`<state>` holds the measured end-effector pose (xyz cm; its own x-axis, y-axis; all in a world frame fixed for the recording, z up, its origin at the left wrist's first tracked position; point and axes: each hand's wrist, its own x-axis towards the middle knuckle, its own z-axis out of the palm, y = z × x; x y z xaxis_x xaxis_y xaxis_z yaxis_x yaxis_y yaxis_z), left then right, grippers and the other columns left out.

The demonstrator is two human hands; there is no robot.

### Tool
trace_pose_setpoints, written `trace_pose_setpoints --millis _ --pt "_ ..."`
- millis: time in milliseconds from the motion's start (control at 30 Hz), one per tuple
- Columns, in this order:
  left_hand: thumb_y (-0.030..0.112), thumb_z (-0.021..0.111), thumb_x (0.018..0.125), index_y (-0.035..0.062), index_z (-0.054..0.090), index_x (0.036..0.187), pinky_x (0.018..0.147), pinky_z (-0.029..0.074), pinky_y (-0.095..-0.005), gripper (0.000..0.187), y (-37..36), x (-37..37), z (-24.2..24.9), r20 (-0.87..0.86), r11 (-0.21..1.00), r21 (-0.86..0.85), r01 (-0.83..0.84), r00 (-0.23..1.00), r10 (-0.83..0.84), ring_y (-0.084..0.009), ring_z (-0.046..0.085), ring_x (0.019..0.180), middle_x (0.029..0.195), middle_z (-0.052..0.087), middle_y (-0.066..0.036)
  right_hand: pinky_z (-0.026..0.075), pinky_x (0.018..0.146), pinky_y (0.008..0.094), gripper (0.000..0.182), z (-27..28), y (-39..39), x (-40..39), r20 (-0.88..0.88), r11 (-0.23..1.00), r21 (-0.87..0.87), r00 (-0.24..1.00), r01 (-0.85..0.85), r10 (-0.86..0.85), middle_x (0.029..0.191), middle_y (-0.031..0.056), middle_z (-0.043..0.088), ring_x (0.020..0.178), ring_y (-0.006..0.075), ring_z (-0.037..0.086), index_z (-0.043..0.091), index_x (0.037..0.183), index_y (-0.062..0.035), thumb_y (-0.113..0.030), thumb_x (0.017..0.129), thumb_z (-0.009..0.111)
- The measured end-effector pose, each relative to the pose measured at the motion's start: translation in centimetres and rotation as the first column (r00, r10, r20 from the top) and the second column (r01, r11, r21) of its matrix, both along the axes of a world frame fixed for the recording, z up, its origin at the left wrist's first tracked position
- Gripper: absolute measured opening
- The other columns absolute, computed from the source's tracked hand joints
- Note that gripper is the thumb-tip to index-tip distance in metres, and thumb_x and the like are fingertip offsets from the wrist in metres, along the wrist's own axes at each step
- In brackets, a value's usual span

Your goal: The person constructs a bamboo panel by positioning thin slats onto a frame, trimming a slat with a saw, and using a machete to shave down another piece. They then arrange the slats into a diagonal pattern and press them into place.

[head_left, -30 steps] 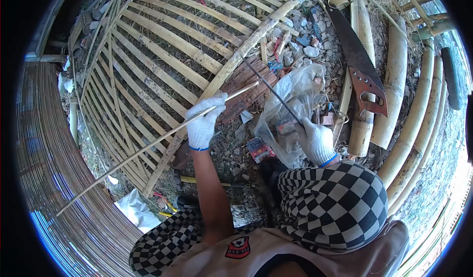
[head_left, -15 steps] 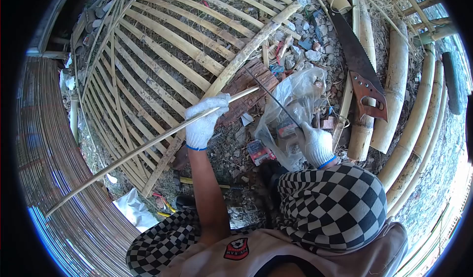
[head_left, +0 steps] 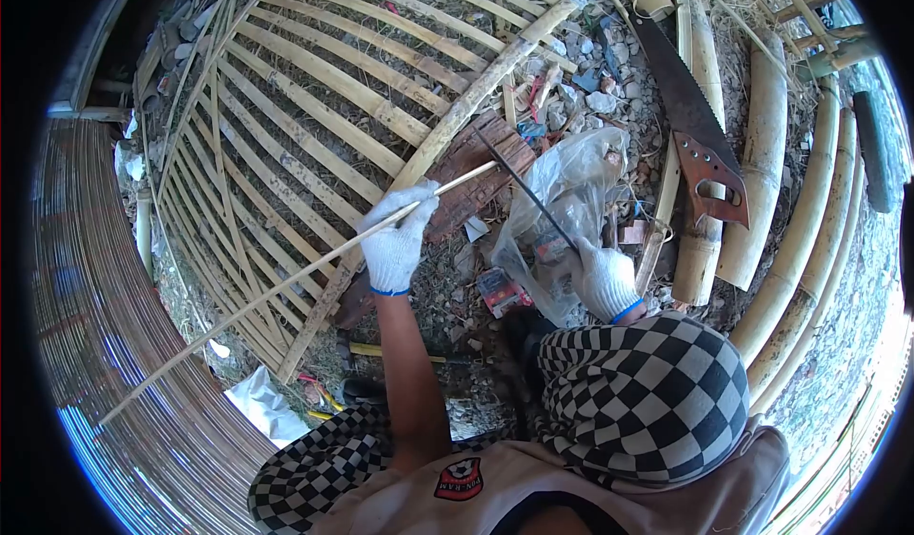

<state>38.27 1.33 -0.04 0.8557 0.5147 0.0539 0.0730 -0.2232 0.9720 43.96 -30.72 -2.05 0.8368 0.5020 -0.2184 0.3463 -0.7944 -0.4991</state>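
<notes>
My left hand (head_left: pixel 395 242), in a white knitted glove with a blue cuff, is closed around a long thin bamboo strip (head_left: pixel 249 308). The strip slants from the lower left up to its tip over a reddish-brown wood block (head_left: pixel 468 185). My right hand (head_left: pixel 606 280), gloved the same way, grips a machete with a long narrow dark blade (head_left: pixel 539 204); its handle is hidden in the glove. The blade reaches up and left across the block, passing right at the strip's tip. A crumpled clear plastic bag (head_left: pixel 581 168) lies beneath the blade, close to my right hand.
A slatted bamboo panel (head_left: pixel 319 102) lies ahead on the left. To the right are a handsaw (head_left: pixel 687 107) and several bamboo poles (head_left: pixel 762 168). A red packet (head_left: pixel 502 292) lies among the stones. More thin bamboo strips (head_left: pixel 105 278) cover the far left.
The bamboo strip has rolled in my left hand, and that hand now sits slightly differently on it. The machete blade has turned to show more of its width, still near the strip's tip.
</notes>
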Motion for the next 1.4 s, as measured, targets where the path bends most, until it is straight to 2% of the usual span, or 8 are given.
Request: trace_pose_setpoints --millis 367,500,600,767,933,1033,1133,1400 --pt "-0.002 0.077 0.093 -0.0033 0.077 0.105 0.093 0.058 -0.0332 0.012 -3.3 0.7 1.2 0.027 0.987 0.061 -0.147 0.989 0.146 -0.0185 0.074 0.101 0.108 0.079 -0.011 0.053 0.059 0.0538 0.023 0.9 0.7 0.7 -0.052 1.000 0.017 0.999 0.014 -0.013 0.066 0.0215 0.066 0.062 0.0427 0.069 0.069 0.111 -0.0076 -0.027 0.101 0.063" --pt "-0.003 0.078 0.092 -0.0028 0.078 0.105 0.090 0.059 -0.0323 0.013 -3.7 0.5 1.3 0.042 0.982 0.135 -0.134 0.991 0.129 -0.0173 0.074 0.098 0.107 0.080 -0.011 0.054 0.060 0.0539 0.024 1.7 1.5 -0.1 0.007 0.972 0.206 0.993 0.115 -0.119 0.066 0.0208 0.067 0.064 0.0427 0.069 0.069 0.110 -0.0072 -0.028 0.101 0.062" --pt "-0.003 0.078 0.092 -0.0026 0.078 0.105 0.088 0.060 -0.0322 0.013 -3.8 0.0 1.2 0.039 0.982 0.119 -0.145 0.989 0.142 -0.0168 0.075 0.098 0.107 0.080 -0.011 0.053 0.058 0.0514 0.021 -0.2 1.4 0.2 -0.070 0.999 0.018 0.997 0.027 -0.026 0.066 0.0209 0.067 0.062 0.0422 0.069 0.069 0.109 -0.0061 -0.024 0.101 0.064" --pt "-0.002 0.077 0.092 -0.0022 0.077 0.106 0.074 0.058 -0.0272 0.014 -3.6 0.1 0.3 0.059 0.976 0.165 -0.139 0.990 0.131 -0.0116 0.070 0.084 0.104 0.078 -0.009 0.055 0.062 0.0554 0.025 1.6 1.3 -0.4 -0.051 0.981 0.147 0.992 0.124 -0.118 0.069 0.0210 0.069 0.068 0.0444 0.070 0.068 0.110 -0.0066 -0.029 0.102 0.060" --pt "-0.002 0.077 0.093 -0.0026 0.077 0.108 0.075 0.058 -0.0268 0.015 -3.4 0.0 0.3 0.129 0.957 0.247 -0.153 0.984 0.124 -0.0119 0.070 0.084 0.105 0.078 -0.010 0.055 0.063 0.0530 0.027 0.2 1.0 0.3 -0.096 0.999 -0.009 0.995 0.035 -0.036 0.071 0.0211 0.069 0.066 0.0435 0.070 0.068 0.115 -0.0061 -0.028 0.101 0.062" --pt "-0.001 0.077 0.093 -0.0025 0.077 0.108 0.079 0.058 -0.0275 0.014 -3.6 -0.3 0.4 0.012 0.980 0.109 -0.169 0.986 0.169 -0.0139 0.072 0.089 0.107 0.078 -0.010 0.056 0.064 0.0542 0.032 0.6 0.8 -1.0 -0.081 0.985 0.105 0.988 0.137 -0.129 0.071 0.0223 0.070 0.067 0.0439 0.070 0.068 0.120 -0.0072 -0.031 0.100 0.062" --pt "0.001 0.075 0.096 -0.0031 0.076 0.109 0.077 0.058 -0.0269 0.014 -3.5 -0.2 0.2 0.051 0.968 0.195 -0.157 0.987 0.150 -0.0130 0.072 0.089 0.104 0.078 -0.010 0.057 0.061 0.0533 0.028 -0.6 0.7 -1.6 -0.076 0.996 -0.054 0.994 0.075 -0.079 0.066 0.0206 0.068 0.063 0.0420 0.071 0.067 0.112 -0.0093 -0.034 0.099 0.061" --pt "0.008 0.071 0.101 -0.0067 0.067 0.120 0.079 0.067 -0.0360 0.025 -1.8 -1.0 4.1 0.140 0.852 -0.289 -0.436 0.861 0.488 -0.0228 0.074 0.095 0.115 0.072 -0.019 0.058 0.072 0.0531 0.035 -2.3 -1.2 -4.7 -0.190 0.993 -0.052 0.975 0.108 -0.116 0.085 0.0193 0.073 0.081 0.0418 0.074 0.070 0.115 -0.0132 -0.040 0.092 0.074"
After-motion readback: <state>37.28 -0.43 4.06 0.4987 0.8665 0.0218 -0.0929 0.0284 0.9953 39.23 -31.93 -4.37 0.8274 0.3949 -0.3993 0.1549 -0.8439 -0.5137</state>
